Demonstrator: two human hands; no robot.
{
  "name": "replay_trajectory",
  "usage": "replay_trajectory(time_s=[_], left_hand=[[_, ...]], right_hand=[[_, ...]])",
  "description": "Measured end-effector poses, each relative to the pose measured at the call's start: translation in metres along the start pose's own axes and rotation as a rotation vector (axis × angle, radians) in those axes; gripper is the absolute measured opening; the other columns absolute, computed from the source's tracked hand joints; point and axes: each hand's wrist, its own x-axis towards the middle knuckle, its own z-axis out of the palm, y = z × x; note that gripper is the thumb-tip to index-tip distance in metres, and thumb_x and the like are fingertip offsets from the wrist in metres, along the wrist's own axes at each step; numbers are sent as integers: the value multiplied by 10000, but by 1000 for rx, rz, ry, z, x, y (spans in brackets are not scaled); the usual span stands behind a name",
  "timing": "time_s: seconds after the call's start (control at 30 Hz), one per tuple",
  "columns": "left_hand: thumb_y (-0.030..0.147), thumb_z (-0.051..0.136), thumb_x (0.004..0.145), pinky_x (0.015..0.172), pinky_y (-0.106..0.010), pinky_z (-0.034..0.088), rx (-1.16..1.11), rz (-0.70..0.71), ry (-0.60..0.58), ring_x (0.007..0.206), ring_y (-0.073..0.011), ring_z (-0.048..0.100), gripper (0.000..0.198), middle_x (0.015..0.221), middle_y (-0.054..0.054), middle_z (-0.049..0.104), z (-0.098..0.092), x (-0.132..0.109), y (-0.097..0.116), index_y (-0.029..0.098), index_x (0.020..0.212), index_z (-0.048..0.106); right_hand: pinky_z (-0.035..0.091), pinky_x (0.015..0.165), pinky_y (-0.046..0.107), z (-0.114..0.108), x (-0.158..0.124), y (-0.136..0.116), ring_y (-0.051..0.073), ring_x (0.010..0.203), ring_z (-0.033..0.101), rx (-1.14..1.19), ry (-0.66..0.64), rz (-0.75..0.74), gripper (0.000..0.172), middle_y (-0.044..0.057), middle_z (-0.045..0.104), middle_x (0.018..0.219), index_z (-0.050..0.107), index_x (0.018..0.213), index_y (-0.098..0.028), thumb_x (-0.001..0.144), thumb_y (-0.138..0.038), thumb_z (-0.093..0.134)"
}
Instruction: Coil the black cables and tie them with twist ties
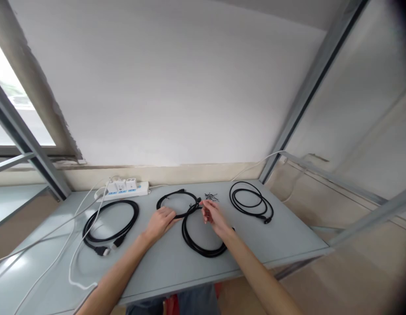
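My left hand point(160, 222) rests on the lower left of a small coiled black cable point(188, 194), with its fingers bent over the loop. Two thin black ties are around this coil. Just right of it hovers my right hand point(214, 215), fingers loosely curled and slightly apart, with nothing visible in them. Its fingertips are close to a black plug point(199, 200) on the coil. Below them lies a thicker coiled black cable point(203, 252), overlapping the first coil and partly hidden by my right wrist. A small pile of black twist ties point(211, 197) lies behind my right hand.
A black HDMI cable point(135, 210) lies coiled at left, another black coil point(234, 201) at right. Behind stands a white power strip point(142, 188) with chargers; white cords point(71, 232) trail across the left of the grey table point(288, 245). Metal posts point(278, 148) frame the table.
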Motion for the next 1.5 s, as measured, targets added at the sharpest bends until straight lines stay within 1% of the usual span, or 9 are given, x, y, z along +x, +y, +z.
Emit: replay_trajectory(time_s=[0.37, 0.47, 0.6, 0.8, 0.93, 1.07, 1.27, 1.37, 1.5], left_hand=[[500, 362, 1098, 564, -289, 355, 96, -72, 22, 528, -146, 532, 501, 590, 2, 556, -18, 4, -2, 227, 710, 524], [428, 442, 1083, 554, -289, 342, 209, -41, 175, 508, -129, 504, 468, 573, 11, 535, -30, 14, 10, 224, 670, 520], [303, 555, 1044, 575, -301, 354, 429, 84, 303, 533, -124, 515, 357, 585, 26, 539, -40, 32, 40, 216, 698, 565], [270, 511, 1060, 572, -298, 361, 426, 22, 151, 563, -148, 585, 330, 614, 3, 602, -23, 11, 44, 208, 750, 605], [332, 465, 1079, 600, -288, 394, 303, -156, -202, 654, -195, 675, 318, 720, -45, 700, -12, -7, 35, 198, 857, 649], [446, 425, 1087, 664, -310, 465, 262, -359, -413, 831, -263, 734, 356, 924, -101, 763, -5, 12, 32, 190, 1071, 672], [102, 403, 994, 1039, -468, 486, 221, -342, -234, 1245, -315, 619, 556, 1333, -188, 645, 8, 35, 39, 150, 1544, 463], [-77, 385, 768, 1153, -463, 432, 30, -290, -181, 1403, -275, 516, 830, 1505, -163, 538, 5, 20, 57, 187, 1551, 472], [-53, 449, 721, 1292, -485, 278, -188, -33, -268, 1567, -252, 328, 723, 1631, -98, 449, -8, -10, 81, 221, 1367, 624]], right_hand=[[387, 400, 228, -63, -31, -8, 124, 476, 498, -195, 84, -129, 485, -22, 561, 592, 680, 879, -202, 823, -683, 710], [498, 501, 244, -48, -43, -9, 176, 678, 647, -222, -17, -168, 496, 53, 689, 764, 736, 1001, -181, 868, -657, 705], [611, 856, 363, -9, -52, -1, 251, 1091, 707, -222, -163, -220, 562, 130, 750, 1191, 698, 1335, -203, 953, -611, 645], [458, 1180, 503, 14, -62, 19, 280, 1356, 567, -673, -75, -508, 462, 117, 614, 1450, 586, 1484, -254, 1042, -384, 553], [491, 1150, 486, 2, -81, 32, 261, 1322, 569, -859, 26, -626, 398, 105, 629, 1374, 590, 1440, -269, 1068, -246, 452], [539, 1056, 473, -6, -94, 44, 287, 1234, 591, -1073, -36, -653, 349, 103, 637, 1261, 604, 1378, -261, 1034, -319, 595], [544, 883, 443, -3, -89, 58, 278, 985, 632, -1372, -25, -638, 227, 59, 655, 1003, 613, 956, -202, 922, -357, 776], [525, 861, 412, -2, -91, 60, 266, 960, 639, -1474, -15, -705, 80, 77, 672, 997, 586, 976, -182, 1013, -239, 628], [496, 773, 364, -4, -102, 54, 260, 877, 688, -1546, -39, -721, 146, 90, 722, 943, 581, 1094, -154, 1089, -213, 448]])
